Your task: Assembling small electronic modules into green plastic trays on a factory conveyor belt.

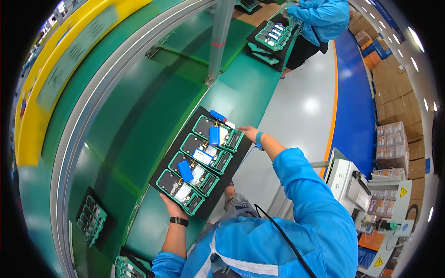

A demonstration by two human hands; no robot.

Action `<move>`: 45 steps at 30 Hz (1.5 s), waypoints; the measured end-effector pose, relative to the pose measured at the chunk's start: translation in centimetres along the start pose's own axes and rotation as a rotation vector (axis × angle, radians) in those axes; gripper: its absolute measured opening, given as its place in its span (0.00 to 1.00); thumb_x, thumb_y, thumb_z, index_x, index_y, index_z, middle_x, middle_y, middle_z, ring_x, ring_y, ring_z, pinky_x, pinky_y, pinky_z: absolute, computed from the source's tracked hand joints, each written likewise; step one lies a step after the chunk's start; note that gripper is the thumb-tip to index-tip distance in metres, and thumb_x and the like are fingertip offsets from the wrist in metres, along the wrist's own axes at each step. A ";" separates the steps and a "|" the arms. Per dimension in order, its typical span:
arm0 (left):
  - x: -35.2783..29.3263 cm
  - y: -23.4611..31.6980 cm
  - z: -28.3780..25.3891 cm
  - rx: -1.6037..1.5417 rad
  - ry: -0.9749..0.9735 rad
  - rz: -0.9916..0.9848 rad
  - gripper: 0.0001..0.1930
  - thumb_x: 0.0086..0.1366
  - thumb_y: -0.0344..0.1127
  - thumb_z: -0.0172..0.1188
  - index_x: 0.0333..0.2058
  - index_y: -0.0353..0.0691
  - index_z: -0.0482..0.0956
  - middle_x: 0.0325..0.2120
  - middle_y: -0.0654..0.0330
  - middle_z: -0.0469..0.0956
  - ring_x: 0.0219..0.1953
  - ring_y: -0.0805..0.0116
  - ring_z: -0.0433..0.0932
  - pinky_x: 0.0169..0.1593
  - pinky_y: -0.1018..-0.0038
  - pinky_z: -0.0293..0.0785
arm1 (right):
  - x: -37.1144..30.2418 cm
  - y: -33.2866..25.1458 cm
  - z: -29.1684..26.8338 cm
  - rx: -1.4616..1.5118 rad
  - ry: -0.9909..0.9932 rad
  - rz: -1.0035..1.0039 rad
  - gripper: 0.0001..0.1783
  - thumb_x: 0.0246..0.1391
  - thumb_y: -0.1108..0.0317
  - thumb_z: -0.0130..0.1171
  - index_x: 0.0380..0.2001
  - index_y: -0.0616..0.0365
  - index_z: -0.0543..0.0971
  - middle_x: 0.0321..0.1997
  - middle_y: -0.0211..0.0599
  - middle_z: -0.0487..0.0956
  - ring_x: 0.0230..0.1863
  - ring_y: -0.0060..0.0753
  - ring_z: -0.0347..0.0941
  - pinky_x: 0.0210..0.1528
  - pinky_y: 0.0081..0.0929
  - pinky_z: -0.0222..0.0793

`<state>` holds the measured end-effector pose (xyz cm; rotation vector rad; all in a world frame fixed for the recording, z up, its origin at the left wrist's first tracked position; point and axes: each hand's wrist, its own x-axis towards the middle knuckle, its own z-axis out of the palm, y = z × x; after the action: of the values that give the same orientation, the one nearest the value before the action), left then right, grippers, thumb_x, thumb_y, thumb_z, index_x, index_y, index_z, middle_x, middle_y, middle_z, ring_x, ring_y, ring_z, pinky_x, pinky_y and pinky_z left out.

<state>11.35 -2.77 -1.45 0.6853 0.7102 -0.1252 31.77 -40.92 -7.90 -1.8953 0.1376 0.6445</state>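
Note:
A black tray (226,181) lies slantwise on the green bench, bearing a row of several green-rimmed device housings (218,184) with dark and white parts inside. Blue battery packs (213,136) on short wires sit on some of them, and one more blue pack (218,116) rests at the far end. My left hand (174,207), with a black wristband, grips the near end of the tray beside the nearest housing; its fingers are partly hidden. At the far right corner, my right hand (250,134), wearing a blue-green wrist strap, holds the tray's edge by the farthest housing.
A metal post (219,41) rises from the bench ahead. Farther on, another person (320,21) in blue stands by stacked trays of housings (273,36). On the left, a lower green surface carries another loaded tray (91,217). A white machine (350,187) stands at right.

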 end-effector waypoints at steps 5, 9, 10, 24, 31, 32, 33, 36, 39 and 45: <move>-2.1 0.4 -1.0 0.008 0.097 -0.042 0.37 0.66 0.65 0.27 0.60 0.42 0.58 0.59 0.60 0.62 0.59 0.58 0.63 0.62 0.65 0.56 | 0.6 -0.2 2.3 0.334 -0.051 0.184 0.19 0.57 0.61 0.49 0.50 0.55 0.75 0.49 0.38 0.76 0.52 0.32 0.69 0.55 0.28 0.63; -2.4 2.1 0.6 -0.031 0.135 -0.084 0.38 0.65 0.67 0.28 0.59 0.40 0.60 0.57 0.56 0.65 0.57 0.57 0.66 0.61 0.63 0.59 | 3.1 2.4 0.6 0.072 -0.086 0.043 0.20 0.55 0.60 0.51 0.50 0.54 0.75 0.51 0.41 0.76 0.52 0.33 0.69 0.55 0.28 0.63; -2.2 1.4 2.8 -0.039 0.085 -0.154 0.39 0.64 0.68 0.28 0.59 0.41 0.60 0.57 0.56 0.65 0.58 0.56 0.64 0.61 0.63 0.58 | 3.1 6.4 -3.7 0.147 0.015 0.113 0.20 0.54 0.61 0.52 0.50 0.53 0.75 0.50 0.38 0.76 0.52 0.32 0.69 0.54 0.27 0.64; -26.3 12.5 -24.4 1.284 0.248 0.095 0.24 0.64 0.54 0.48 0.46 0.39 0.74 0.43 0.50 0.76 0.47 0.56 0.73 0.52 0.64 0.69 | -5.0 14.1 -1.8 0.528 0.077 0.475 0.13 0.54 0.62 0.53 0.18 0.47 0.67 0.13 0.22 0.65 0.15 0.19 0.64 0.16 0.15 0.64; -48.7 16.8 -49.9 0.577 0.975 0.588 0.08 0.64 0.34 0.52 0.35 0.35 0.75 0.25 0.62 0.75 0.25 0.74 0.74 0.30 0.77 0.72 | -20.7 12.4 16.5 -0.216 -0.224 0.443 0.16 0.52 0.56 0.51 0.39 0.55 0.71 0.28 0.41 0.74 0.27 0.40 0.69 0.27 0.40 0.65; -52.1 18.4 -53.1 0.580 1.148 0.585 0.07 0.63 0.33 0.52 0.35 0.35 0.74 0.24 0.63 0.75 0.25 0.75 0.74 0.30 0.77 0.71 | -22.8 11.4 21.1 -0.404 -0.354 0.292 0.16 0.52 0.57 0.52 0.40 0.55 0.72 0.28 0.42 0.74 0.28 0.41 0.70 0.28 0.42 0.67; -55.4 19.2 -58.7 0.697 1.304 0.621 0.08 0.63 0.35 0.53 0.35 0.36 0.75 0.24 0.63 0.75 0.24 0.76 0.73 0.29 0.78 0.70 | -24.4 9.6 25.5 -0.421 -0.369 0.273 0.16 0.52 0.57 0.52 0.40 0.55 0.72 0.28 0.42 0.74 0.28 0.41 0.70 0.28 0.42 0.67; -63.2 22.9 -73.1 1.099 1.791 0.759 0.10 0.61 0.36 0.56 0.35 0.36 0.77 0.26 0.54 0.76 0.29 0.61 0.76 0.36 0.69 0.72 | -29.8 5.2 35.7 -0.406 -0.345 0.358 0.15 0.54 0.61 0.53 0.43 0.55 0.71 0.29 0.42 0.75 0.19 0.38 0.69 0.20 0.34 0.67; -69.0 27.0 -80.9 1.301 1.805 0.443 0.11 0.57 0.32 0.55 0.38 0.37 0.77 0.37 0.46 0.76 0.42 0.48 0.74 0.46 0.60 0.70 | -33.8 6.5 41.1 -0.443 -0.384 0.460 0.16 0.56 0.58 0.50 0.43 0.55 0.72 0.31 0.43 0.77 0.24 0.36 0.74 0.22 0.32 0.69; -75.2 27.8 -97.8 1.170 1.495 -0.239 0.15 0.57 0.33 0.56 0.44 0.40 0.74 0.46 0.45 0.74 0.49 0.49 0.72 0.51 0.62 0.69 | -41.4 -6.3 53.2 -0.675 -0.484 0.147 0.14 0.55 0.60 0.47 0.39 0.55 0.74 0.30 0.37 0.78 0.24 0.26 0.71 0.24 0.25 0.65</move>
<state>-91.36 70.44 7.48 1.8488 2.2262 -0.2479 -20.51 0.63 3.10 -2.3049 -0.2910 1.3564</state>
